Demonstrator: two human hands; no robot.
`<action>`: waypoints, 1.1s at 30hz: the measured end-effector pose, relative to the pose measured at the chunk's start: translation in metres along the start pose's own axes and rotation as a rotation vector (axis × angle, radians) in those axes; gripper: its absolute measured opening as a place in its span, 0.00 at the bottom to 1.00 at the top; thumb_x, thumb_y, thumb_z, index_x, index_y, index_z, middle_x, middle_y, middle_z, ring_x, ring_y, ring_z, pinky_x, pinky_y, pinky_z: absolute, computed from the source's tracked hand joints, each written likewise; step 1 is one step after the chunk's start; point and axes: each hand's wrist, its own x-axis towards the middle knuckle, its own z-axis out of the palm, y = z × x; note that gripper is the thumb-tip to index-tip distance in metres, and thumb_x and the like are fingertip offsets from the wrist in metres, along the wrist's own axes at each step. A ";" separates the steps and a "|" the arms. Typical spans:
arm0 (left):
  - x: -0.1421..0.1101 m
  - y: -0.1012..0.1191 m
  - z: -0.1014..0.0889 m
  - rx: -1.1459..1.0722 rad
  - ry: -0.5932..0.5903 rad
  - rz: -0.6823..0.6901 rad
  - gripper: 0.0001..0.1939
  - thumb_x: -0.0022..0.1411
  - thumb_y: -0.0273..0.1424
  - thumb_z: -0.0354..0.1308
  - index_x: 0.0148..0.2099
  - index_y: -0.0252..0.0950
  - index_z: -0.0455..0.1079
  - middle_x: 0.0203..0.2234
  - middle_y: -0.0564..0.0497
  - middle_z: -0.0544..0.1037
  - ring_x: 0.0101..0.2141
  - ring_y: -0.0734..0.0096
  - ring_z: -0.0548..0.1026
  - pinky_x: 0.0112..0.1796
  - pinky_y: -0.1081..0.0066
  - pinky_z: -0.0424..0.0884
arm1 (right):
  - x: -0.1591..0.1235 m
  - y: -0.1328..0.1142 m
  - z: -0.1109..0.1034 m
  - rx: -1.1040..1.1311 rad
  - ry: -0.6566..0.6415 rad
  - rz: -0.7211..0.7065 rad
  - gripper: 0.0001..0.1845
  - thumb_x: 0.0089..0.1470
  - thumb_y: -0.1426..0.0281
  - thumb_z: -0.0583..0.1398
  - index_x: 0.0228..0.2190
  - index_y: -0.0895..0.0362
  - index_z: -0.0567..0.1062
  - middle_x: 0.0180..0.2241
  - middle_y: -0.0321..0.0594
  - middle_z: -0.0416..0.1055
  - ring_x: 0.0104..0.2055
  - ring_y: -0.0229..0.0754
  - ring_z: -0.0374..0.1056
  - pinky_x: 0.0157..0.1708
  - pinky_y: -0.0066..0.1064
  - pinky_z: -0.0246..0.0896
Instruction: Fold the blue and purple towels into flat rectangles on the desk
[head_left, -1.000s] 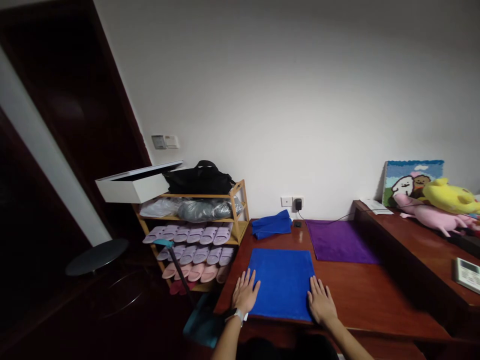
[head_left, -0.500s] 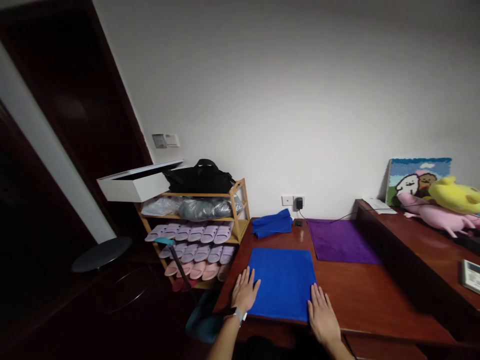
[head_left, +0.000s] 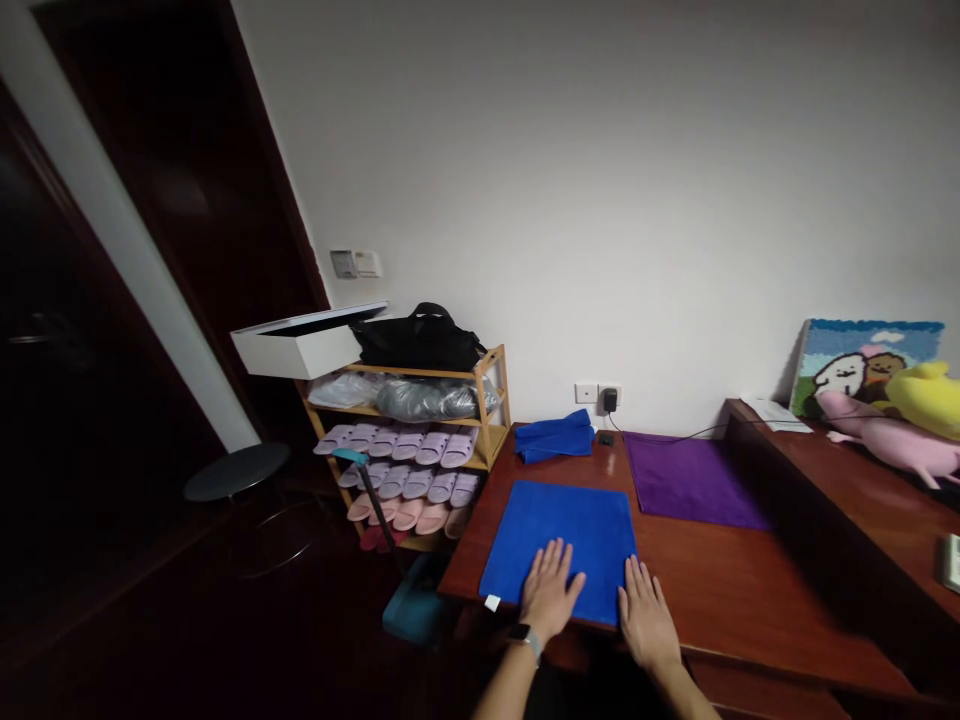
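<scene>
Blue cloth [head_left: 566,515] lying flat on reddish-brown table [head_left: 720,590], four-sided, surface looking smooth, plain and matte. Near side running along table's front edge. White tag [head_left: 492,603] poking out by near left corner.

- No lettering, brand or number is legible anywhere in the scene before you.
- A small white tag [head_left: 492,603] sits at the near left corner of your blue cloth [head_left: 559,520], any print on it too small to make out.
- The dark face of the watch [head_left: 519,633] you wear yields no readable digits.
- At your right, any writing on the white paper [head_left: 776,415] atop the raised ledge [head_left: 825,465] is too faint to read.
</scene>
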 end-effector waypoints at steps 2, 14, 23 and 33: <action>-0.015 -0.035 -0.010 0.072 0.032 -0.205 0.37 0.73 0.51 0.37 0.75 0.35 0.51 0.72 0.43 0.53 0.71 0.53 0.50 0.68 0.48 0.50 | 0.000 -0.002 -0.002 -0.022 -0.006 0.006 0.35 0.68 0.61 0.40 0.70 0.65 0.53 0.73 0.45 0.44 0.75 0.51 0.40 0.72 0.47 0.38; -0.045 -0.075 -0.004 0.213 0.219 -0.343 0.35 0.74 0.48 0.39 0.72 0.32 0.57 0.71 0.43 0.56 0.70 0.53 0.54 0.67 0.51 0.55 | 0.048 -0.002 -0.032 0.006 -0.058 0.108 0.35 0.67 0.62 0.37 0.70 0.61 0.52 0.73 0.41 0.46 0.74 0.49 0.42 0.71 0.46 0.39; -0.030 -0.088 -0.022 0.163 0.045 -0.458 0.38 0.72 0.53 0.37 0.73 0.34 0.56 0.71 0.43 0.55 0.70 0.48 0.52 0.68 0.44 0.49 | 0.097 0.003 -0.016 0.088 -0.109 0.065 0.37 0.67 0.59 0.35 0.71 0.62 0.45 0.74 0.39 0.40 0.75 0.45 0.35 0.72 0.43 0.32; 0.105 0.059 0.010 -0.128 -0.044 0.159 0.32 0.76 0.46 0.31 0.75 0.43 0.49 0.72 0.50 0.54 0.72 0.62 0.49 0.70 0.53 0.47 | 0.098 0.013 0.002 0.059 -0.080 0.024 0.36 0.66 0.64 0.37 0.70 0.65 0.50 0.73 0.45 0.41 0.75 0.47 0.37 0.72 0.45 0.34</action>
